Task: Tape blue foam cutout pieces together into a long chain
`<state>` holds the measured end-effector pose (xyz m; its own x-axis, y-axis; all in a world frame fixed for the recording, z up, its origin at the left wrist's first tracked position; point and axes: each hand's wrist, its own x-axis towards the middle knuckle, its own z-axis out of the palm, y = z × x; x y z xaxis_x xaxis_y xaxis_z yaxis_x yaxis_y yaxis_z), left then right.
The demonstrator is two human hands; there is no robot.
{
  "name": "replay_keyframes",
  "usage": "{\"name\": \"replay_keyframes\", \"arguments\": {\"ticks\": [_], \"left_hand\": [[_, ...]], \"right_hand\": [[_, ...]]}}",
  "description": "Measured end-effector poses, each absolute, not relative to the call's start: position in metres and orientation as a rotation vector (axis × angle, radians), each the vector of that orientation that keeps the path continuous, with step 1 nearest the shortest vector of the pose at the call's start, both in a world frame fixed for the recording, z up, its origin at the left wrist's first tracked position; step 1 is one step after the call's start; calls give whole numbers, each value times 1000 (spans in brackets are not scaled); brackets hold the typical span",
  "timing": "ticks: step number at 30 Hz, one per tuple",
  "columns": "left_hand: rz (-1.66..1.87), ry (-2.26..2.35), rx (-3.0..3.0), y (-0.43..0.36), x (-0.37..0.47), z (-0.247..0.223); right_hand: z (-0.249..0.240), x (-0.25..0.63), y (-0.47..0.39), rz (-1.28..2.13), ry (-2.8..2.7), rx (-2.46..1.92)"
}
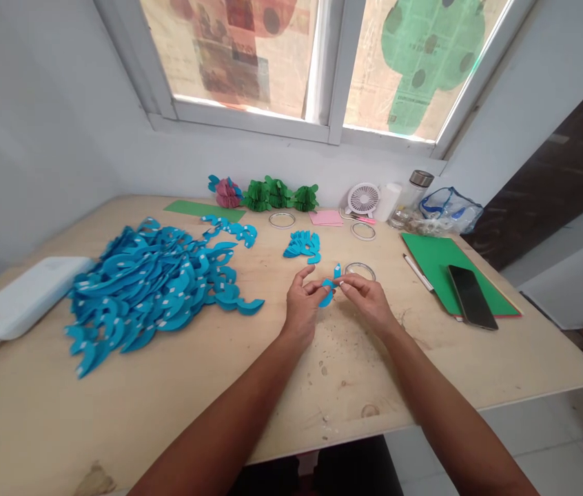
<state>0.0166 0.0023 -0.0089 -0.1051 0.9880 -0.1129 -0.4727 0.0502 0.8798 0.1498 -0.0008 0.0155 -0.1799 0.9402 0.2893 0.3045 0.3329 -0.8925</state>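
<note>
A small blue paper piece (326,295) is pinched between the fingers of my left hand (302,303), over the middle of the table. My right hand (366,297) meets it from the right, thumb and forefinger pressed together at the edge of the blue paper; a small pale bit shows at those fingertips. Just beyond the fingers a pointed blue tip (338,271) sticks up. A small cluster of blue paper pieces (302,244) lies behind my hands. To the left spreads a large heap of blue paper pieces with white squares (151,289).
A white power bank (23,296) lies at the far left. Green paper pompoms (277,194), a small fan (364,200) and a bottle (418,186) line the wall. Tape rings (363,231) lie behind my hands. A phone (472,296) rests on green sheets (433,265) at the right.
</note>
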Motion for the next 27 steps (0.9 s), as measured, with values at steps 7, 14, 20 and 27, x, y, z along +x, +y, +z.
{"name": "replay_keyframes", "arguments": {"ticks": [7,14,20,27], "left_hand": [[1477,1029,821,1,16,-5],[1491,1069,892,-2,17,-1],[1483,1076,928,-2,19,-3],[1497,1089,893,-1,17,-4]], "right_hand": [[11,152,2,924,-1561,-1194],[4,152,5,825,-1582,-1291],[4,151,4,818,-1580,-1322],[6,151,4,853,-1614,-1368]]}}
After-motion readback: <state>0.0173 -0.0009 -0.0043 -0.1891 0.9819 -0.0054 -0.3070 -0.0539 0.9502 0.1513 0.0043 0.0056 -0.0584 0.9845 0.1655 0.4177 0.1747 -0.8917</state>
